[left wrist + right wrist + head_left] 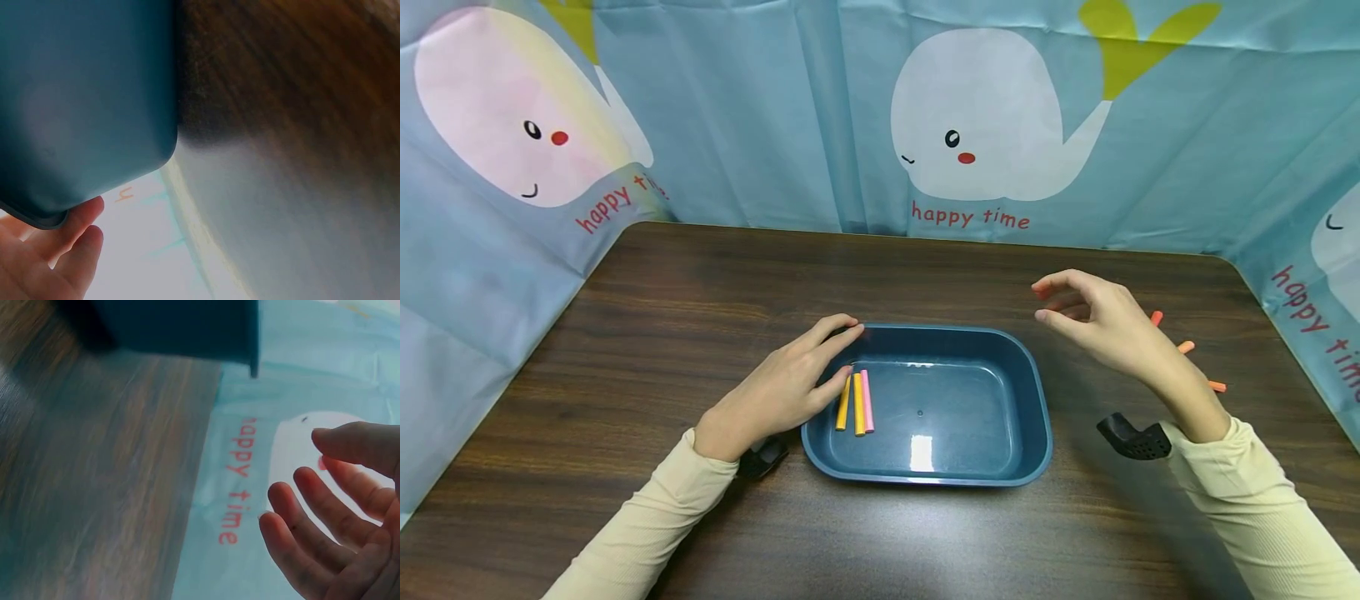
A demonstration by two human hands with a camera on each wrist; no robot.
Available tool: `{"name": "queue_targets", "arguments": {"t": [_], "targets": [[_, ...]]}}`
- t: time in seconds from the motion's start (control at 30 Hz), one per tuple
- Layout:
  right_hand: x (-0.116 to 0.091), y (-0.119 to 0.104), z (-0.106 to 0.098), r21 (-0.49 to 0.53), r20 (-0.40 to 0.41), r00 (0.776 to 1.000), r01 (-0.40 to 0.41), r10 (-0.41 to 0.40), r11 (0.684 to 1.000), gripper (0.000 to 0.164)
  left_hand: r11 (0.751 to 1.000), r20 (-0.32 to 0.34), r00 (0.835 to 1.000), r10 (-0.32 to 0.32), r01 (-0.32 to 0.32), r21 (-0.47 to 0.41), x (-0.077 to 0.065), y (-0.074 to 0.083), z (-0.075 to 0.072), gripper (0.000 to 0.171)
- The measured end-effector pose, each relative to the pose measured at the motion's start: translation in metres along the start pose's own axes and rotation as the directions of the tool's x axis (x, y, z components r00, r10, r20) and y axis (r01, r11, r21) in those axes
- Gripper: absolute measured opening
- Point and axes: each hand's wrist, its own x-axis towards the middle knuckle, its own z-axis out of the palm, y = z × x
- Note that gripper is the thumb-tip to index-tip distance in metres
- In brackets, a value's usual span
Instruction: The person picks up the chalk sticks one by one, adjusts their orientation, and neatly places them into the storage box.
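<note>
A dark blue plastic tub (925, 481) lies in front of me on the table. My left hand (775, 392) grips its back left corner, thumb reaching inside and fingers over the rim; in the left wrist view the fingertips (87, 215) show beyond the tub's outer wall (87, 94). Beneath that thumb, two yellow sticks (859, 408) and one pink stick (868, 404), like chalk, lie side by side in the tub. My right hand (1105, 321) hovers right of the tub, fingers loosely bent; the right wrist view shows nothing between its fingers (331, 515).
Several orange sticks (1185, 347) lie on the table at the right, partly hidden behind my right forearm. A light blue curtain (760, 125) with whale prints hangs along the back and sides of the brown wooden table (625, 375). Black wrist cameras (1135, 437) hang beneath both wrists.
</note>
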Motion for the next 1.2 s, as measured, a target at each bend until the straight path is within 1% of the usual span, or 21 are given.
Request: {"name": "queue_targets", "arguments": {"t": [0.1, 0.23, 0.33, 0.57, 0.67, 0.8, 0.9, 1.0, 1.13, 1.2], "targets": [[-0.001, 0.006, -0.001, -0.043, -0.004, 1.000, 0.022, -0.022, 0.999, 0.034, 1.000, -0.011, 1.000, 0.009, -0.009, 0.000, 0.000, -0.001, 0.001, 0.052], [-0.002, 0.013, -0.001, -0.107, -0.009, 0.997, 0.075, -0.077, 0.991, 0.033, 1.000, -0.017, 1.000, 0.010, -0.010, 0.003, 0.000, -0.001, 0.001, 0.052], [-0.003, 0.018, -0.002, -0.146, -0.013, 0.996, 0.081, -0.084, 0.986, 0.032, 1.000, -0.014, 1.000, 0.009, -0.009, 0.004, -0.001, -0.001, 0.001, 0.052], [-0.004, 0.032, -0.004, -0.211, -0.005, 1.000, -0.003, 0.002, 0.977, 0.032, 1.000, -0.004, 1.000, 0.001, -0.001, -0.004, -0.001, 0.001, 0.000, 0.053], [-0.003, 0.039, -0.006, -0.226, 0.014, 1.000, -0.011, 0.014, 0.974, 0.033, 1.000, -0.006, 1.000, 0.001, -0.001, 0.000, -0.001, 0.001, 0.000, 0.052], [-0.002, 0.050, -0.009, -0.218, 0.049, 0.998, -0.020, 0.032, 0.976, 0.035, 1.000, -0.012, 1.000, 0.008, -0.008, 0.004, -0.001, 0.001, 0.000, 0.052], [-0.001, 0.056, -0.010, -0.212, 0.071, 0.995, -0.060, 0.076, 0.975, 0.035, 1.000, -0.014, 1.000, 0.012, -0.011, 0.002, -0.001, 0.000, 0.000, 0.052], [-0.001, 0.062, -0.011, -0.227, 0.092, 0.990, -0.081, 0.105, 0.970, 0.034, 1.000, -0.013, 1.000, 0.011, -0.011, 0.000, -0.001, 0.000, 0.000, 0.052], [0.000, 0.071, -0.012, -0.268, 0.118, 0.983, -0.103, 0.139, 0.958, 0.035, 1.000, -0.014, 1.000, 0.014, -0.014, 0.004, -0.001, 0.000, 0.000, 0.052], [0.000, 0.075, -0.013, -0.288, 0.131, 0.976, -0.129, 0.172, 0.949, 0.036, 1.000, -0.016, 1.000, 0.017, -0.017, 0.006, -0.001, 0.000, 0.000, 0.052]]}}
